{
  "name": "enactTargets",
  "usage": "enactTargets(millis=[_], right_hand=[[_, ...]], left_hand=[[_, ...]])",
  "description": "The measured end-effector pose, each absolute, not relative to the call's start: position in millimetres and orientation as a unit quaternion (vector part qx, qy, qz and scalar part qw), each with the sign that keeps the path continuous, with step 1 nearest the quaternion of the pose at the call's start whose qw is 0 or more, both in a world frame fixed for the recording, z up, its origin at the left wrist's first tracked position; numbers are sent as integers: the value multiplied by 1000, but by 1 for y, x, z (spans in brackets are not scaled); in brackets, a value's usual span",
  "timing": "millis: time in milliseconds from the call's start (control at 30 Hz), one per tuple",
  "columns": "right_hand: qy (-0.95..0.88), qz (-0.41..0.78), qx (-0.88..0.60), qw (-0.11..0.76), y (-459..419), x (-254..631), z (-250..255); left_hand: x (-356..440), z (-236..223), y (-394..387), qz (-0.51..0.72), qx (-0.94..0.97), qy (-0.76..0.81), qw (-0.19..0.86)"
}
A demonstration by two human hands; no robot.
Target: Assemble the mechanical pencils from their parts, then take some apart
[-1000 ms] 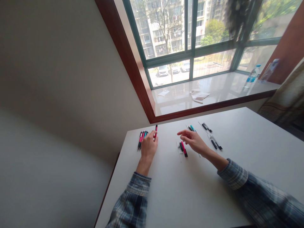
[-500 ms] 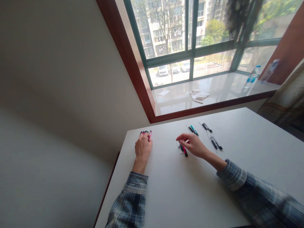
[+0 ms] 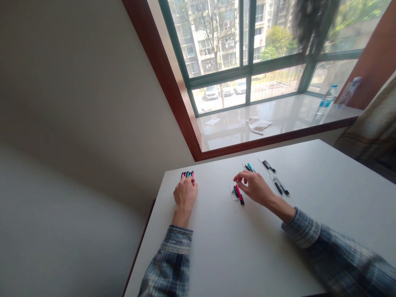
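At the left of the white table [image 3: 213, 247], my left hand [image 3: 185, 194] has its fingers curled over a row of click pens [image 3: 187, 174]. Their tips stick out beyond my knuckles in red, black and blue, while the rest is hidden. My right hand [image 3: 255, 187] hovers with thumb and forefinger bent and slightly apart, nothing visible between them. Just below its fingertips lie a red pen barrel [image 3: 238, 193], a black piece [image 3: 235, 191] and a thin refill [image 3: 232, 196].
Farther back lie a teal pen part [image 3: 250, 166] beside dark pieces, black pen parts [image 3: 268, 166], and more black and clear parts [image 3: 281, 187]. Behind the table, a windowsill [image 3: 229, 136] carries a white cloth [image 3: 258, 125] and a water bottle [image 3: 326, 100]. A wall [image 3: 93, 123] rises at the left.
The slanted red pen at the right of the left-hand row now sits in line with the others. My right hand has shifted slightly right, uncovering more of the red barrel.
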State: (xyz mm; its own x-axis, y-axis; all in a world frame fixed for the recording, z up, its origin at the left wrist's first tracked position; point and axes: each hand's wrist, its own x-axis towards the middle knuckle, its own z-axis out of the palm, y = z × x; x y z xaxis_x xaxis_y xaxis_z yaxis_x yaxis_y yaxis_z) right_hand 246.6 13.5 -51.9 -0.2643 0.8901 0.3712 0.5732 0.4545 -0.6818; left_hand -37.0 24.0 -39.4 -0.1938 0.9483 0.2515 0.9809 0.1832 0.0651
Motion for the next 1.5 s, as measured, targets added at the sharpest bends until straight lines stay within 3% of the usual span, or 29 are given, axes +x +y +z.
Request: enactTargets(millis=[200,567,900,1300,1500], right_hand=[[-781,199,-490,333,15,248,-57],[-792,215,-488,296,8,238,-73],[-703,232,-505,443,20,257,-60],[-699,238,-499,453,17,255,-54],[-685,283,-487,463,19,256,-54]], left_hand=[[-22,-41,23,-163,-681,-710,73],[42,-54,-2,-221,-790,-571,-41],[47,-62,-7,-265,-802,-530,-79],[52,-75,-2,-217,-847,-481,-72],[54,-67,-6,-261,-828,-479,-131]])
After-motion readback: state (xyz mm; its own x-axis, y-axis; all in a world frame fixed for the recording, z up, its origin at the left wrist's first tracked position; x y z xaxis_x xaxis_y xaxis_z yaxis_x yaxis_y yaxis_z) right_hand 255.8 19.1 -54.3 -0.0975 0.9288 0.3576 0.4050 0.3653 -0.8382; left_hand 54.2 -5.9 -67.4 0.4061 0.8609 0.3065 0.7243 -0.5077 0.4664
